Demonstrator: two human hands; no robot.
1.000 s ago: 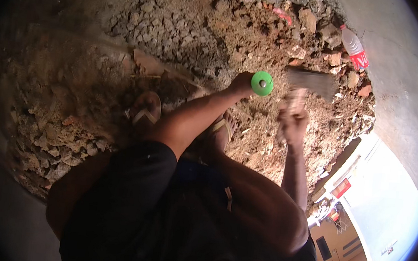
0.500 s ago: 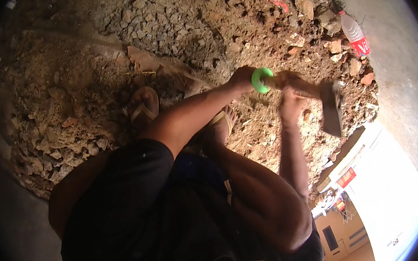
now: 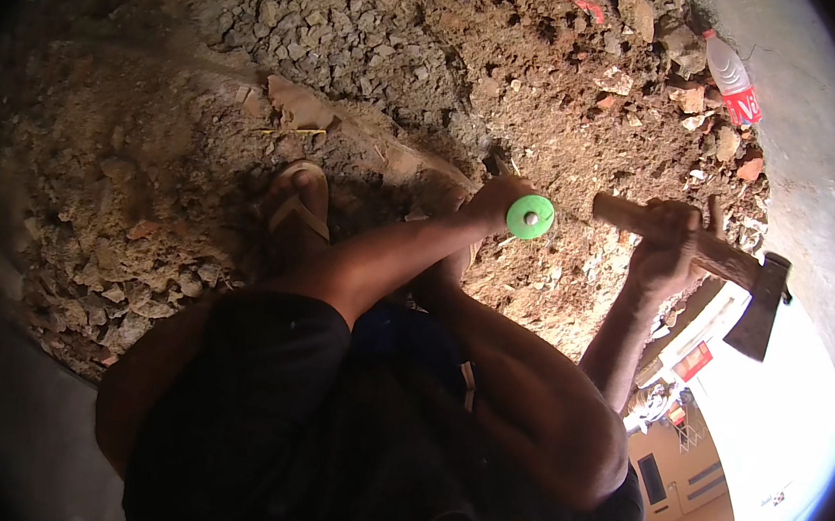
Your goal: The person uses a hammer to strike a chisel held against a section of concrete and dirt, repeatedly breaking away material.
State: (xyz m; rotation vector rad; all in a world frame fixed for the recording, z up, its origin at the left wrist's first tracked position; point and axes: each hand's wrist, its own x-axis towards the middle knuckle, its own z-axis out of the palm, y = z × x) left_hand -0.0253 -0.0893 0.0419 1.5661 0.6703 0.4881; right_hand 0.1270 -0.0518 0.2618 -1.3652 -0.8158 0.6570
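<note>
**A:** ok what's different over there?

**B:** From the left: grey stone heap (image 3: 329, 36) on the far side, sandalled foot (image 3: 299, 204) a bit nearer. Then the left hand (image 3: 494, 208), which is still wrapped round the green-topped tool (image 3: 519, 222) above the dirt (image 3: 556, 284). Fingers look curled tight, but the tips are out of sight so I can't say more.

**A:** and the other one?

**B:** Big change there lol. Half a second back the right hand (image 3: 667, 252) was just beside that green disc with the axe (image 3: 729, 258). Now it's off to the right, well apart from it, fingers closed round the wooden handle, blade on the near side. My read: axe drawn back, so nothing's landing on the tool right now.

**A:** any containers?

**B:** One I can spot, far right: a clear plastic bottle (image 3: 729, 70) with a red label, lying where the rubble (image 3: 641, 131) meets the grey floor (image 3: 819, 159). Can't tell if there's liquid in it.
</note>
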